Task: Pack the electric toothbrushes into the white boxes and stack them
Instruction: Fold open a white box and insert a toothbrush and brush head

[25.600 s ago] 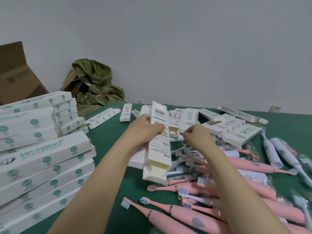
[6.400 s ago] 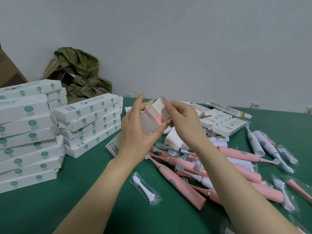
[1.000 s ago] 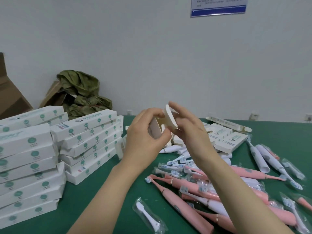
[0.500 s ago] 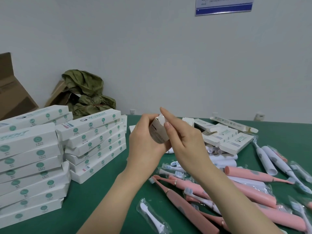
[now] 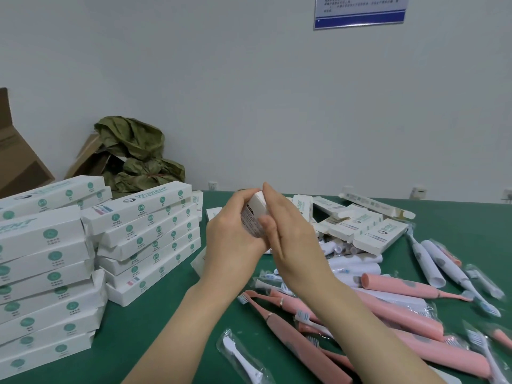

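the left hand point(image 5: 232, 239) closes its grip round the white box point(image 5: 253, 217), held above the table point(image 5: 155, 322). only the box's upper end shows between the 2 hands, and its length is hidden behind the palms. the right hand point(image 5: 293, 245) presses straight fingers on that end, gripping nothing. the stack of packed boxes point(image 5: 149, 234) lies to the left, so the left hand is likely nearer for laying the box along it.

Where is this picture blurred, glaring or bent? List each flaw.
Head view: light is soft and even; print on the box in the left hand is blurred. Head view: plastic round the spare brush head glints faintly; the wide lens tilts the poster and stretches the stack of boxes at the left edge.
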`<state>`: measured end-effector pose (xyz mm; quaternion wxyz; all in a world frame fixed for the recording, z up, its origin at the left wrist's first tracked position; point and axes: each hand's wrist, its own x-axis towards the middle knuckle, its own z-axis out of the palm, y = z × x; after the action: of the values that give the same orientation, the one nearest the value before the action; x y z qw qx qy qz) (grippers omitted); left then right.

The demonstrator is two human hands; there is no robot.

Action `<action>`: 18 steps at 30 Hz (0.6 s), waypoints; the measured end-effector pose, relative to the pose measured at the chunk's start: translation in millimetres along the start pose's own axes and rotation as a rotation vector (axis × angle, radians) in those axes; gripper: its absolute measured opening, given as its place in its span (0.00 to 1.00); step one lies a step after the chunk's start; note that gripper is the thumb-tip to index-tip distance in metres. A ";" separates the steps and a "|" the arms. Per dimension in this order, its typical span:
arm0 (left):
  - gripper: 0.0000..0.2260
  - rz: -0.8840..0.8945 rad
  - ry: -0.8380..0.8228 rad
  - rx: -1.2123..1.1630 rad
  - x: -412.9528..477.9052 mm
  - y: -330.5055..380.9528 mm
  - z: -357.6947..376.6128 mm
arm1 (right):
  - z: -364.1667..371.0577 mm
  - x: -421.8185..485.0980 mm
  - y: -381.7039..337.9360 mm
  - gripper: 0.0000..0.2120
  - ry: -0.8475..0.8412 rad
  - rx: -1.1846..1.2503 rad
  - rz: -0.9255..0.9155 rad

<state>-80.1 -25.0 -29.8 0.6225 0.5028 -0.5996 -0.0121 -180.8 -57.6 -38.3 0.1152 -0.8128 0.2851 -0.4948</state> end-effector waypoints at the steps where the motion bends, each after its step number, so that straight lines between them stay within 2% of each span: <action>1: 0.23 -0.002 0.011 0.003 0.2 -1.4 -0.6 | 2.5 -1.3 -1.2 0.26 -0.012 -0.025 -0.014; 4: 0.24 -0.024 0.034 -0.008 -0.4 -6.0 -3.7 | 5.8 -2.5 -2.3 0.26 -0.079 -0.033 -0.067; 6: 0.23 -0.027 0.030 -0.020 -0.3 -4.2 -5.9 | 4.3 0.1 -2.6 0.20 -0.078 0.216 0.010; 8: 0.24 -0.026 0.070 -0.053 2.2 2.4 -11.3 | -2.4 7.6 -3.9 0.14 0.027 0.695 0.267; 9: 0.24 -0.034 0.111 -0.105 5.4 6.6 -15.5 | -5.1 10.7 0.1 0.13 0.086 0.851 0.415; 10: 0.25 -0.051 0.156 -0.196 9.3 10.2 -20.4 | -8.2 12.5 5.6 0.10 0.114 0.889 0.548; 11: 0.26 -0.071 0.196 -0.316 12.6 12.8 -25.6 | -11.5 12.6 13.2 0.08 0.098 0.826 0.665; 12: 0.27 -0.081 0.230 -0.453 15.5 14.1 -30.7 | -13.7 11.7 20.6 0.07 0.044 0.737 0.777; 14: 0.24 -0.106 0.267 -0.725 17.7 13.2 -37.2 | -15.6 7.2 31.1 0.11 -0.109 0.652 0.965; 16: 0.20 -0.152 0.237 -0.883 15.9 10.6 -37.3 | -15.9 5.0 36.4 0.16 -0.210 0.870 1.130; 18: 0.20 -0.217 0.189 -0.942 12.2 4.9 -36.5 | -16.3 3.9 37.8 0.17 -0.224 1.041 1.209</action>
<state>-51.8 -7.8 -9.6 0.8290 0.2250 -0.4140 -0.3012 -206.8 -88.9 -45.3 0.7550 -0.4046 0.3953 -0.3315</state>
